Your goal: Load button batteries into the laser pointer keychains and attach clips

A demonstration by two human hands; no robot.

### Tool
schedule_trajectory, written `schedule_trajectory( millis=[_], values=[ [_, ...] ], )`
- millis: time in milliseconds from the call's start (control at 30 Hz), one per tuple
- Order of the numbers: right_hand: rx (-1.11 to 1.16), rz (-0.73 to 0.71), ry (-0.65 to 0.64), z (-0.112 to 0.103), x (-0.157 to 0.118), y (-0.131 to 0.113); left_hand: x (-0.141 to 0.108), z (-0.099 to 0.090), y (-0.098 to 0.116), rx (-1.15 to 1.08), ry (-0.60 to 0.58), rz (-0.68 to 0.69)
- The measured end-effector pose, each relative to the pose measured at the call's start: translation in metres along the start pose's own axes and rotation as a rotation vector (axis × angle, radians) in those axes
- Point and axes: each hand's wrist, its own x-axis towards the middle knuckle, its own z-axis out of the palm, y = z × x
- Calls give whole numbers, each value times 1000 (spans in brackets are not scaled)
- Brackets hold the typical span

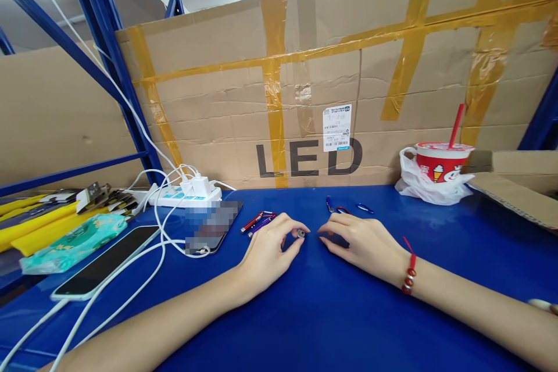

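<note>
A small cylinder with a grey, ringed metal end [300,233] sits between the fingertips and thumb of my left hand [271,250]; most of its body is hidden by the hand. Just across a narrow gap, my right hand [364,242] rests over the blue table with thumb and fingers apart and nothing visible in them. Behind my left hand lie slim red [251,222] and purple [262,224] metal tubes with clips. Beyond the right hand are a blue tube-like piece [329,204], a red clip [342,210] partly hidden by the fingers, and a blue carabiner clip [365,208].
A power strip [185,196] with white cables feeds two phones, a dark one [213,229] and a light-edged one [108,261]. Tissues [74,244] and yellow-handled items [43,226] lie left. A red cup [440,164] in a plastic bag stands back right, before a large cardboard box [209,122].
</note>
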Motion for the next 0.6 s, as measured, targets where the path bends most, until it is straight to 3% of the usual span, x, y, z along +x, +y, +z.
schedule_trajectory(
  millis=[267,433,600],
  values=[
    [-239,121,-44,0,-1,-1,0,-3,0,-36,12,-10],
    [-183,242,-136,-3,2,-2,0,-4,1,-92,30,-5],
    [-80,257,-125,-4,1,-2,-1,-1,2,-129,36,-49]
  ],
)
